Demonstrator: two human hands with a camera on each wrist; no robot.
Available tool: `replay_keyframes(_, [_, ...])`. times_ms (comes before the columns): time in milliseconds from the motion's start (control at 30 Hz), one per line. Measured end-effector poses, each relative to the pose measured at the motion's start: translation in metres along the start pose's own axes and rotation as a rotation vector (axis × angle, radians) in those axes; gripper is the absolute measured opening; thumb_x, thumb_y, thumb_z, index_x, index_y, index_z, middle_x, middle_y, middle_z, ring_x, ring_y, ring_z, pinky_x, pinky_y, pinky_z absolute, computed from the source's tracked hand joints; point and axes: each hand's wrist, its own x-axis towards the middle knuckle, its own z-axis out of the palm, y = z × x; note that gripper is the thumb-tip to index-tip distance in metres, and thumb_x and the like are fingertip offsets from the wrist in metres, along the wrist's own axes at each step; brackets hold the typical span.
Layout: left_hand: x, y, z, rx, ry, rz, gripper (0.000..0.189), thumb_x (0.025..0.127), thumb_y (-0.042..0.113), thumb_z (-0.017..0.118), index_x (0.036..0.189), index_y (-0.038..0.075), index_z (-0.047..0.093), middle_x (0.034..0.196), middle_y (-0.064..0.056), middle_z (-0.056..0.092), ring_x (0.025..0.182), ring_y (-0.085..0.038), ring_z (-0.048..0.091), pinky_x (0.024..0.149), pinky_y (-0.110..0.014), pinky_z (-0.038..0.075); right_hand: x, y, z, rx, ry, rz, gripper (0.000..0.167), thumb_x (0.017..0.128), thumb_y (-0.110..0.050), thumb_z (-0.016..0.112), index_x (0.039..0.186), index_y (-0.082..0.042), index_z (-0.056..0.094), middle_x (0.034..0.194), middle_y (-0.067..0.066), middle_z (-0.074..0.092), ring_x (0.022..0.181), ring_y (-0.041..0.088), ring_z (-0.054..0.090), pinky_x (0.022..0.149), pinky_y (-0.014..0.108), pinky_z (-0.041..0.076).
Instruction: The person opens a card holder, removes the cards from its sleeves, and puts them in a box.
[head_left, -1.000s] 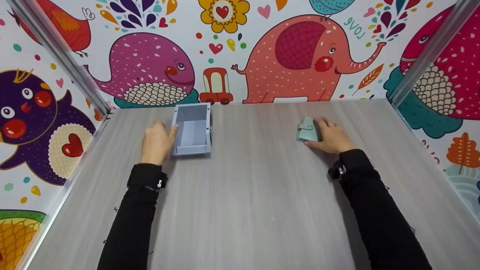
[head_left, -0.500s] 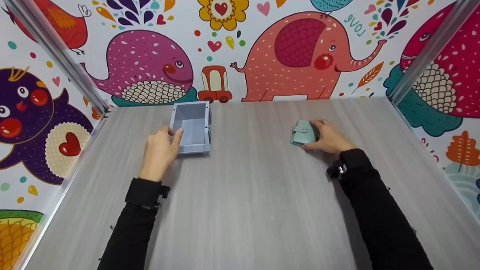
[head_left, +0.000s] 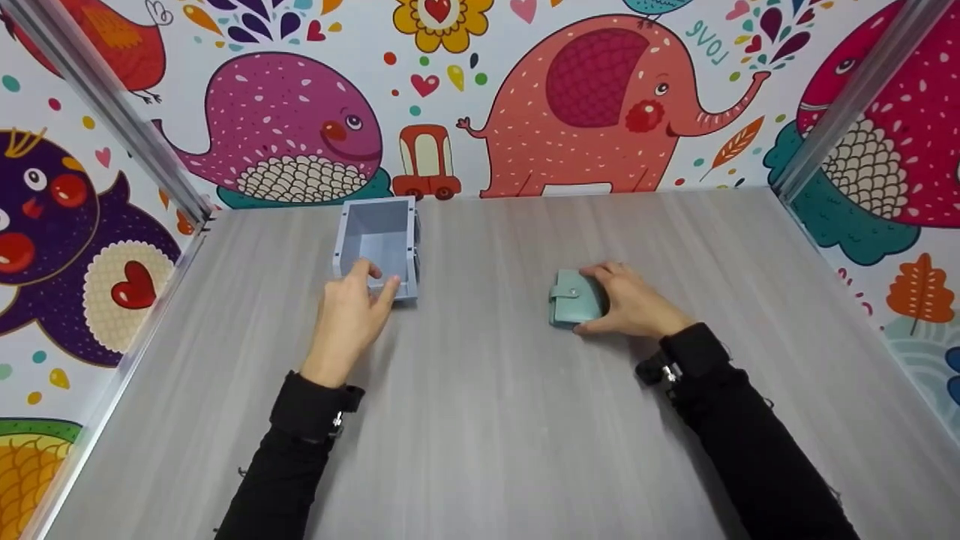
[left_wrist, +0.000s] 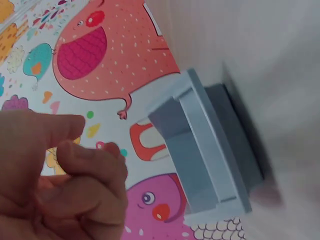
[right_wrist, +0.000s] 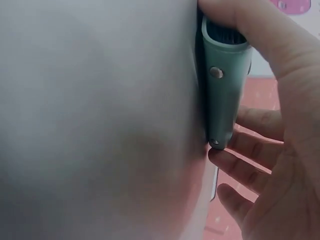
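A mint-green card holder (head_left: 576, 298) with a snap strap lies close over the table on the right side in the head view. My right hand (head_left: 637, 304) holds it by its edges, thumb on the near side and fingers on the far side. In the right wrist view, the card holder (right_wrist: 225, 95) shows its rounded spine with metal studs. A grey-blue plastic box (head_left: 379, 247), its top uncovered, stands at the back left. My left hand (head_left: 349, 322) overlaps its near corner there, fingers loosely bent and holding nothing. The left wrist view shows a gap between that hand (left_wrist: 75, 185) and the box (left_wrist: 212, 145).
The pale wood-grain table (head_left: 480, 420) extends between both arms and toward the front. A printed back wall (head_left: 585, 97) with cartoon animals rises right behind the box. Metal corner posts (head_left: 131, 112) and side panels bound the space left and right.
My right hand has brought the card holder left and nearer to me. My left hand has drawn back from the box's left side and shifted right to its near corner.
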Motion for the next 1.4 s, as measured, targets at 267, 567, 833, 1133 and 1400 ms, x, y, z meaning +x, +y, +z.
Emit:
replay_keyframes(267, [-0.017, 0.022, 0.009, -0.010, -0.040, 0.059, 0.025, 0.101, 0.021, 0.076, 0.108, -0.002, 0.068, 0.061, -0.003, 0.056, 0.055, -0.016, 0.052, 0.055, -0.033, 0.041, -0.022, -0.025, 0.016, -0.039, 0.011, -0.094, 0.100, 0.072, -0.044, 0.098, 0.151, 0.000, 0.055, 0.146, 0.020, 0.059, 0.133, 0.038, 0.056, 0.112, 0.055, 0.052])
replay_keyframes(567, [-0.037, 0.042, 0.016, -0.032, -0.123, 0.141, 0.022, 0.098, 0.020, 0.079, 0.093, 0.001, 0.070, 0.064, -0.004, 0.059, 0.056, -0.014, 0.052, 0.057, -0.033, 0.047, -0.044, -0.049, 0.030, -0.104, 0.027, -0.200, 0.099, 0.072, -0.048, 0.098, 0.147, 0.002, 0.058, 0.139, 0.018, 0.063, 0.128, 0.035, 0.059, 0.109, 0.053, 0.054])
replay_keyframes(833, [-0.056, 0.055, 0.023, -0.050, -0.196, 0.227, 0.024, 0.096, 0.019, 0.081, 0.082, 0.005, 0.067, 0.059, 0.003, 0.052, 0.054, -0.009, 0.045, 0.052, -0.026, 0.040, -0.056, -0.068, 0.040, -0.171, 0.026, -0.255, 0.101, 0.069, -0.054, 0.097, 0.143, 0.001, 0.058, 0.134, 0.016, 0.065, 0.122, 0.033, 0.061, 0.106, 0.050, 0.056])
replay_keyframes(1133, [-0.076, 0.071, 0.037, -0.080, -0.287, 0.289, 0.034, 0.096, 0.021, 0.081, 0.071, 0.010, 0.060, 0.060, 0.008, 0.048, 0.053, -0.004, 0.042, 0.051, -0.023, 0.037, -0.069, -0.087, 0.050, -0.252, 0.025, -0.329, 0.102, 0.068, -0.061, 0.095, 0.142, -0.001, 0.058, 0.131, 0.013, 0.066, 0.118, 0.029, 0.062, 0.104, 0.046, 0.056])
replay_keyframes(1400, [-0.089, 0.076, 0.051, -0.105, -0.401, 0.286, 0.038, 0.096, 0.022, 0.080, 0.068, 0.013, 0.057, 0.062, 0.008, 0.051, 0.053, -0.001, 0.040, 0.050, -0.018, 0.035, -0.077, -0.105, 0.060, -0.320, 0.038, -0.379, 0.104, 0.067, -0.070, 0.092, 0.140, -0.003, 0.060, 0.127, 0.010, 0.067, 0.115, 0.026, 0.063, 0.102, 0.043, 0.057])
